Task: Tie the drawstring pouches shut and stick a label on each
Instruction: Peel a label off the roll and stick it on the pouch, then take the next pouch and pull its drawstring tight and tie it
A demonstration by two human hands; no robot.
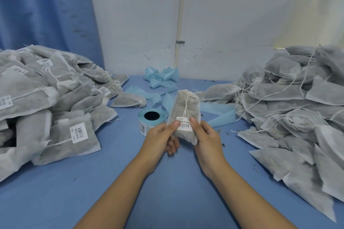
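Pouch [183, 115], tied at its neck, stands upright above the blue table [111, 182], gripped by the left hand [163, 135] and right hand [206, 135], thumbs pressing its barcode label [184, 124]; a label roll [151, 120] sits just behind; labelled pouches [46, 102] heap left, unlabelled pouches [294, 102] right; blue backing strips [162, 78] lie near the white wall [223, 15].

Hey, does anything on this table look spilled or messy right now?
Small dark flecks lie scattered on the blue table near the right-hand pile of pouches, like spilled filling. Loose blue backing strip is strewn behind the label roll. Nothing looks damaged.
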